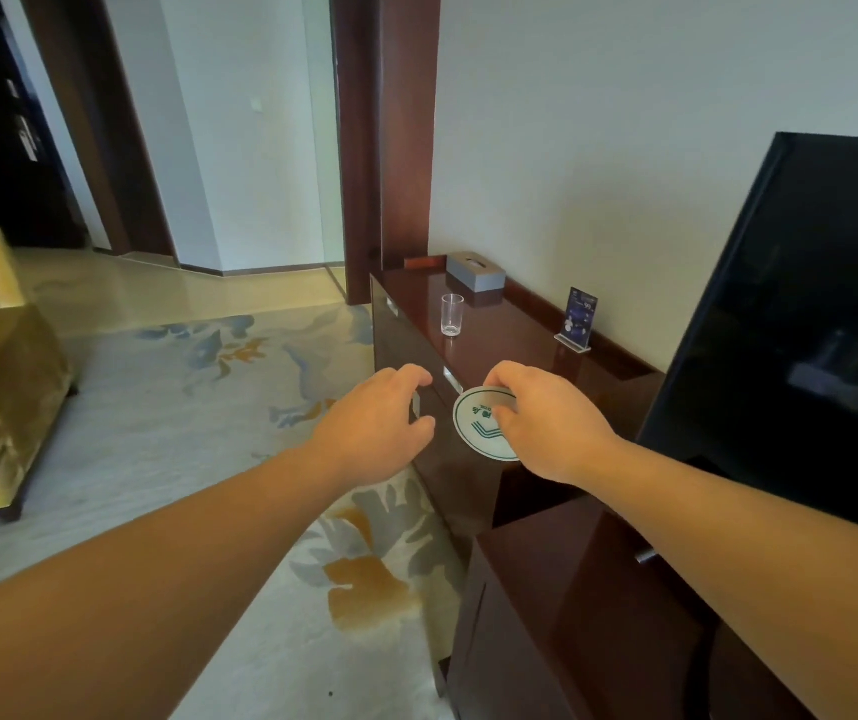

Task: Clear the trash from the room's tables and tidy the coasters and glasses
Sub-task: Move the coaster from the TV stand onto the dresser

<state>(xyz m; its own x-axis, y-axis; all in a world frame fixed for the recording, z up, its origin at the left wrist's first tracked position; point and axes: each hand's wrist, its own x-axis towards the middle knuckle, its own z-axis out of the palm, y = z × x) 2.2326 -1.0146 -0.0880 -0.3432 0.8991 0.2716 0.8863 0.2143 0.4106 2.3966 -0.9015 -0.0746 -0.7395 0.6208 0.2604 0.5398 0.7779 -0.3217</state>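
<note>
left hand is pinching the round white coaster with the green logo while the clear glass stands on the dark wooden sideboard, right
No: the head view shows the right hand pinching the round white green-logo coaster; the left hand holds nothing. The clear glass does stand on the dark wooden sideboard.

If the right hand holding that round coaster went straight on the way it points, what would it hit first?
Probably the glass standing on the cabinet top, further along from the right hand and its coaster. Nothing seems to lie between them, though depth is hard to judge.

Dark sideboard (pixel 510 350) carries 1 glass (pixel 452 315), tissue box (pixel 475 272), sign stand (pixel 577 319)
</note>
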